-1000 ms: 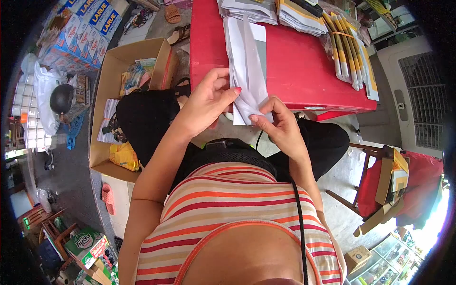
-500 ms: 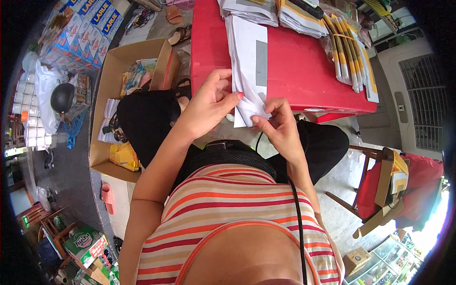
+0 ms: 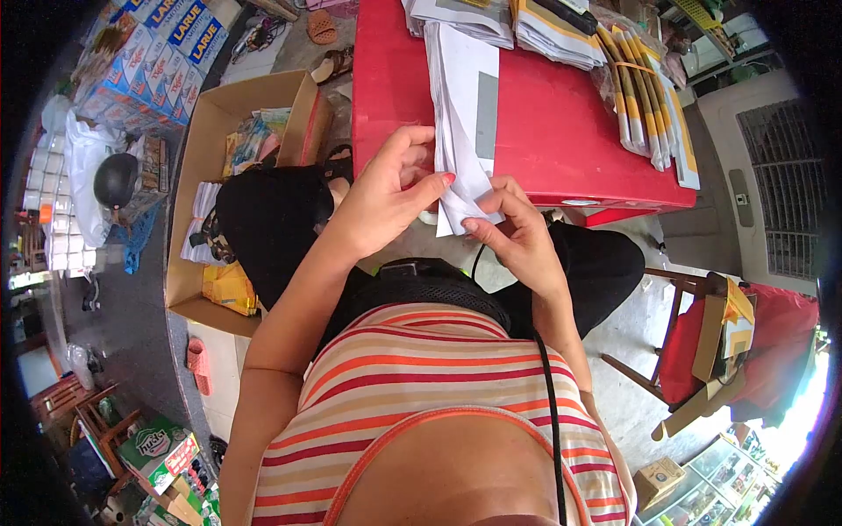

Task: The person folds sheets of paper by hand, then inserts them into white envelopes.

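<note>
Between my hands is a long white paper sheaf (image 3: 458, 110) with a grey rectangle printed on its right side. It reaches from the red table top out over the near edge, and its lower end is bent and curled. My left hand (image 3: 399, 188) grips its left edge, thumb on top and fingers behind. At the lower right corner my right hand (image 3: 517, 223) pinches the curled paper between thumb and fingers. The fingertips behind the sheaf are hidden.
On the red table (image 3: 561, 131) lie white paper stacks (image 3: 465, 22) and banded yellow-and-white bundles (image 3: 640, 96). A cardboard box (image 3: 210, 114) with papers and yellow packets stands at left. A wooden chair (image 3: 684, 351) holding an open carton is at right.
The sheaf has shifted slightly to the right and up across the table. Both hands keep their hold, and the right fingers have moved a little along the curled corner.
</note>
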`<state>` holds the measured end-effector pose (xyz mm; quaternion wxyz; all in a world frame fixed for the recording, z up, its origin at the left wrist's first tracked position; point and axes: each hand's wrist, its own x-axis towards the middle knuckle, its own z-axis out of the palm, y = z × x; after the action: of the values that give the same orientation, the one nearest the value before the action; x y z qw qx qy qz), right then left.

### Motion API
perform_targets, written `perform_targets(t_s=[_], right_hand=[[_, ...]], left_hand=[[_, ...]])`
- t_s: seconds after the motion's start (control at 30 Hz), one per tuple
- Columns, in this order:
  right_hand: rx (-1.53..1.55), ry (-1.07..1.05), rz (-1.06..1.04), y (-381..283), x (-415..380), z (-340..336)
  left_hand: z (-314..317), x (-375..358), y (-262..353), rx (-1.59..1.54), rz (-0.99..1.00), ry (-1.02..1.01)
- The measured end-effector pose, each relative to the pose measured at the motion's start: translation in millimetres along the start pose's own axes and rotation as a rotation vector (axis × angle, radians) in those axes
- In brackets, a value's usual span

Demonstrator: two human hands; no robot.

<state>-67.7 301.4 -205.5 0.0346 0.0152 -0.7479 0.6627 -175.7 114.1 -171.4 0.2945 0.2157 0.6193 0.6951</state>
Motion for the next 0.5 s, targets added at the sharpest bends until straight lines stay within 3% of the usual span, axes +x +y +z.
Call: perform_targets(t_s=[0.5], right_hand=[[-0.013,0.026,-0.008,0.8,0.3,-0.3]], left_hand=[[-0.7,1.7,-4.3,-0.012,0.014,0.01]])
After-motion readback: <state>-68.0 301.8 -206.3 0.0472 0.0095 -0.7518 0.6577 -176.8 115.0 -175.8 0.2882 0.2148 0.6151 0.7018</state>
